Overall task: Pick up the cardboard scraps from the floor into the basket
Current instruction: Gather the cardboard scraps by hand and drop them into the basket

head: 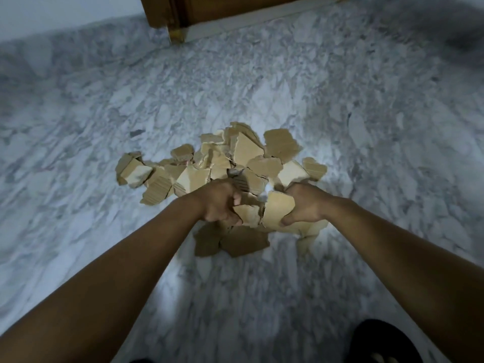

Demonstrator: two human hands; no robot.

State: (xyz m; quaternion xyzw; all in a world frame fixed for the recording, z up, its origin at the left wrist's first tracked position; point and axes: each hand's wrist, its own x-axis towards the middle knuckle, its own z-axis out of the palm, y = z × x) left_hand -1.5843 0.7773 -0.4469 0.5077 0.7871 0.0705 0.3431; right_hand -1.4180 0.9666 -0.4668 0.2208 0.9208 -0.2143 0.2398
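Torn tan cardboard scraps [246, 158] lie heaped on the grey-white marbled stone floor [104, 106], just beyond my knuckles and spreading off to the left. My left hand [218, 203] is curled tight round a bunch of pieces at the heap's near edge. My right hand [305, 205], close beside it, grips a large pale piece with curled fingers. More scraps lie beneath both hands.

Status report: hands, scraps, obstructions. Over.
Left hand and right hand both gripping cardboard scraps. Most of pile on floor. Basket not in view. No obstruction seen.
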